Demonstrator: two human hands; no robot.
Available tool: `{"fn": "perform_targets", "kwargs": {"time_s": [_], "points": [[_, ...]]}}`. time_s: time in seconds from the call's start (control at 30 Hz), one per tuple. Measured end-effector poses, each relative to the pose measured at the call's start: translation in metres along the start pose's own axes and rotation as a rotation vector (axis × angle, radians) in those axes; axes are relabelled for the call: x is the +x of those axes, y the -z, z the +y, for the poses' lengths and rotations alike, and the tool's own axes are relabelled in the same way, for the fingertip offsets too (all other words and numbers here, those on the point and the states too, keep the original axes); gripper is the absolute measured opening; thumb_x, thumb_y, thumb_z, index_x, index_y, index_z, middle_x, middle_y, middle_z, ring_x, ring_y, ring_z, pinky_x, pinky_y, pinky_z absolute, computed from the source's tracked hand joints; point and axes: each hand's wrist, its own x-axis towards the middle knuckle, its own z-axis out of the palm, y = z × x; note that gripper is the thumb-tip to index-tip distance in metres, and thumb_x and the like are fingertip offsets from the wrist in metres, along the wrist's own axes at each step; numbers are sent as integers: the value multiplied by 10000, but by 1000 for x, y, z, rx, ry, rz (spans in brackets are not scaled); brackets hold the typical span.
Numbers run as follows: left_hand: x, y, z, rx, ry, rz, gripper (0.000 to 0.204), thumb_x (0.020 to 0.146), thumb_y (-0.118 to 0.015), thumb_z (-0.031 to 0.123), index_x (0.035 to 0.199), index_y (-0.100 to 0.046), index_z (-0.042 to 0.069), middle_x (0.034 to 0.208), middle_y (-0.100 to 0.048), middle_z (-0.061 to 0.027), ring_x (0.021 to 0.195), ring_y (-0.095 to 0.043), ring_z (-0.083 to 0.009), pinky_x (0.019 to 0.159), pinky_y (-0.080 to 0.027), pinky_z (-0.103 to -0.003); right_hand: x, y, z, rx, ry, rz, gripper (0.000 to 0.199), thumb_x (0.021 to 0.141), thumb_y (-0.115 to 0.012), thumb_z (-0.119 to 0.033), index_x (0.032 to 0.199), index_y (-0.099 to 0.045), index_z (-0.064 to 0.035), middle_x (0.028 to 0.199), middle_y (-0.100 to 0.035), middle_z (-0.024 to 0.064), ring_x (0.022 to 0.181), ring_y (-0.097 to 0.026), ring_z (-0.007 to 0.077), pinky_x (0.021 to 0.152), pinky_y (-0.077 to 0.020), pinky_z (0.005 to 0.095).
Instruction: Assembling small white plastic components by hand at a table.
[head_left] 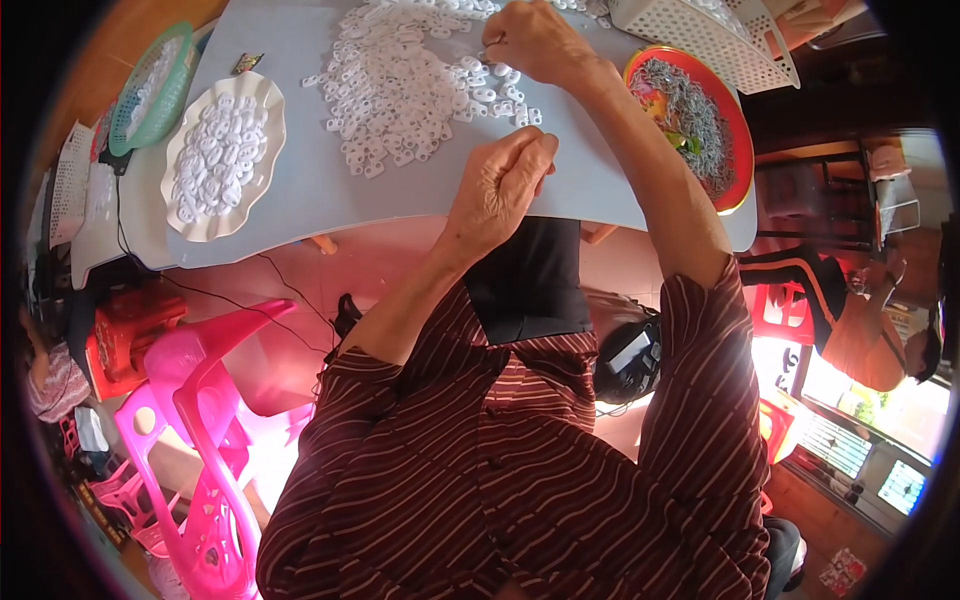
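Table (pixel 305 178), grey: left hand (pixel 503 185) over near edge, right hand (pixel 538 42) farther out beside white pieces (pixel 390 95). Both curled inward; cannot tell whether clamped on anything.

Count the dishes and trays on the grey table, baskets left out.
2: a cream scalloped dish of white pieces at the left, and a red-rimmed tray of small grey parts at the right, partly behind the right forearm. Others could be hidden beyond the top edge.
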Motion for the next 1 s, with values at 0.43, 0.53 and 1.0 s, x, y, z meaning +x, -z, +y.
{"fn": "perform_targets", "kwargs": {"time_s": [0.43,0.53,1.0], "points": [[2,3,-5,-1,32,-47,329,950,-478,259,752,-509,-1,645,-472,-1,614,-424,-70,573,-362,-229,-21,8,-2,175,68,3,153,699,-627,-84,840,-666,-39,745,-665,116,718,-650,210,684,-511,311],[7,1,-10,-45,-14,-18,310,948,-483,265,781,-529,7,666,-520,-9,640,-466,-74,611,-387,-229,-47,30,-5,416,-120,71,184,714,-625,-67,891,-666,-39,751,-676,88,704,-648,141,671,-507,271],[18,5,-9,-75,24,13,108,879,-551,85,869,-582,-18,785,-610,-17,713,-566,-86,677,-453,-227,-135,23,-30,734,-253,253,132,803,-574,-8,911,-648,13,714,-660,63,677,-630,92,630,-498,223]]}}
